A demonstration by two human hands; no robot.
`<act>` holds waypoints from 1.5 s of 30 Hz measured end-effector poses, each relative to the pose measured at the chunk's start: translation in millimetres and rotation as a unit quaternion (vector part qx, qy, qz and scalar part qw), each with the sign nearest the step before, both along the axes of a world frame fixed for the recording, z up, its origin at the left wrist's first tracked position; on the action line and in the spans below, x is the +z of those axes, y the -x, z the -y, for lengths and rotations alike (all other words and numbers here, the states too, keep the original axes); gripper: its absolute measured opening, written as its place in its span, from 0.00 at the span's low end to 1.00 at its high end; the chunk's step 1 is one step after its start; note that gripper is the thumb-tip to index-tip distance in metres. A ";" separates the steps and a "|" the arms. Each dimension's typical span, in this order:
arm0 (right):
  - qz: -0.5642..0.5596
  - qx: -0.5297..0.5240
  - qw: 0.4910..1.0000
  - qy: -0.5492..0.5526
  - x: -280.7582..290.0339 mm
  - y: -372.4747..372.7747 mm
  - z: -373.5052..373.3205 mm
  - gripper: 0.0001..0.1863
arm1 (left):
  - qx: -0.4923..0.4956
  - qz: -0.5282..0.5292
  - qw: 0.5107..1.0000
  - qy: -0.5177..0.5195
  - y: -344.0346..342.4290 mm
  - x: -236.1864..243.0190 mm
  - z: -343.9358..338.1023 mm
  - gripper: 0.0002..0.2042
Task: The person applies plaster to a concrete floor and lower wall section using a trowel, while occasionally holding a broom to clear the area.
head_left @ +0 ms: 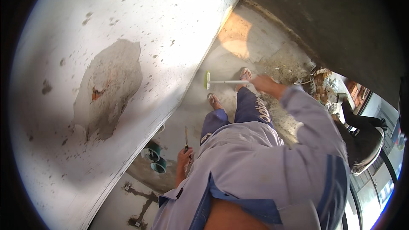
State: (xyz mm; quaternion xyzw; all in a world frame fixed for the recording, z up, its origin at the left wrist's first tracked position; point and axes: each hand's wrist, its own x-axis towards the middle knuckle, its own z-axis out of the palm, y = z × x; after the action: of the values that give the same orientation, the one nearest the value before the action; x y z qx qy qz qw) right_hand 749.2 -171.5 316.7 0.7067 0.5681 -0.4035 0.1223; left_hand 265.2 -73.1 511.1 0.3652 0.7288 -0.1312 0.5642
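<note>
My right hand (264,84) is closed on the end of a white-handled tool (223,82). Its handle runs left across the front of my feet to a short yellow-green head, which may be a brush or a roller. Low at my left side, my left hand (185,156) is wrapped round a thin tool (186,138) with a dark handle and a narrow blade pointing up. I cannot tell exactly what kind of blade it is. Both tools are apart from the walls.
A white wall (179,21) with dark splashes and a large grey patch (110,85) rises on my left. A dark wall (332,17) stands far right. Green buckets (158,165) sit by the left wall. Rubble (324,85) lies at right, near another person (362,140).
</note>
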 end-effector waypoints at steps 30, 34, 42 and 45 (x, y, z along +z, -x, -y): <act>0.118 -0.249 0.957 0.087 85.2 -167.2 223.3 0.28 | 0.002 -0.006 0.998 -0.064 -72.0 20.2 -58.7 0.09; 0.067 -0.211 0.972 0.081 128.0 -133.5 195.0 0.32 | -0.020 -0.056 0.997 -0.039 -51.2 14.5 -35.1 0.09; 0.088 -0.224 0.962 0.127 0.6 -153.3 58.0 0.26 | -0.106 -0.002 0.994 -0.012 -80.2 20.0 -48.3 0.08; 0.098 -0.236 0.967 0.006 30.6 -190.7 149.2 0.26 | -0.002 0.003 0.999 -0.049 -81.2 28.1 -50.5 0.10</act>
State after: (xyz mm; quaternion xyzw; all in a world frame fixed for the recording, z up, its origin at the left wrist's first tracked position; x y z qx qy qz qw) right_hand 939.9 -320.7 347.3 0.8560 0.3683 -0.3533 0.0828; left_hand 346.4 -22.6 539.2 0.3936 0.7322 -0.0955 0.5475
